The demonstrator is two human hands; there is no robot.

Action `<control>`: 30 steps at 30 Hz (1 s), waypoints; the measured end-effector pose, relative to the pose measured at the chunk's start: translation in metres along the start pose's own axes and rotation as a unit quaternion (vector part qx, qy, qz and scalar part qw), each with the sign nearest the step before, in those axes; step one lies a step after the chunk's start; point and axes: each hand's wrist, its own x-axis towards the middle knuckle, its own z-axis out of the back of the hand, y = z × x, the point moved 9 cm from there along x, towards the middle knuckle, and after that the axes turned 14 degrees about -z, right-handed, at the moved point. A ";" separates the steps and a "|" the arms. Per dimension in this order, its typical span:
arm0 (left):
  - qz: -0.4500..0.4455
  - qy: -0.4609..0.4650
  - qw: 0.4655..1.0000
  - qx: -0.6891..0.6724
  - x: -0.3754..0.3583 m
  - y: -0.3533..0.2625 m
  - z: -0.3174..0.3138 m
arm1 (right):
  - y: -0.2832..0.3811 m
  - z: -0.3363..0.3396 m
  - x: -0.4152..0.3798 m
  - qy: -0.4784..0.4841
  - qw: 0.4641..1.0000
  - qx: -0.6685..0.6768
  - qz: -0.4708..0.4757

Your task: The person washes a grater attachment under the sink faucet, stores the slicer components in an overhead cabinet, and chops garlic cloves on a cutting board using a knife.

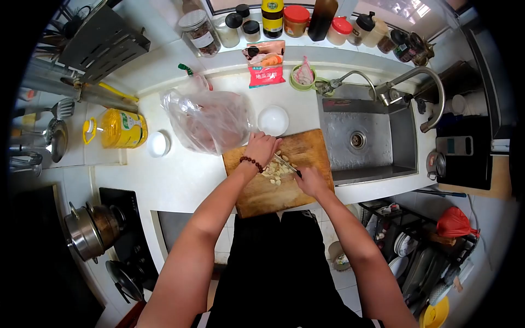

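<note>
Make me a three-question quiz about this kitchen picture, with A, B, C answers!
1. Where is the white bowl?
A. in the sink
B. on the counter behind the cutting board
C. on the stove

2. What colour is the oil bottle?
A. yellow
B. blue
C. black

3. What is the right hand doing?
A. hanging free
B. holding a knife
C. turning the tap

Answers:
1 B, it sits just past the cutting board.
2 A, its body is yellow.
3 B, the knife blade lies over pale chopped pieces beside the left hand.
</note>
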 end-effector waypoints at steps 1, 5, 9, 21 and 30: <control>0.040 0.042 0.998 -0.017 -0.004 0.003 0.000 | 0.000 -0.001 -0.002 0.004 1.000 0.000 0.003; 0.042 0.009 0.999 -0.005 0.006 -0.003 0.031 | 0.009 0.026 -0.007 0.009 0.999 0.015 0.029; 0.015 -0.088 0.995 0.049 -0.001 -0.002 0.026 | 0.016 0.046 0.011 0.032 0.997 -0.051 0.055; 0.110 0.028 0.992 0.063 0.003 0.002 0.024 | 0.020 0.043 0.020 0.021 0.992 -0.058 0.110; 0.101 0.046 0.992 0.062 -0.014 -0.004 0.019 | 0.016 0.022 0.015 0.038 0.991 -0.058 0.117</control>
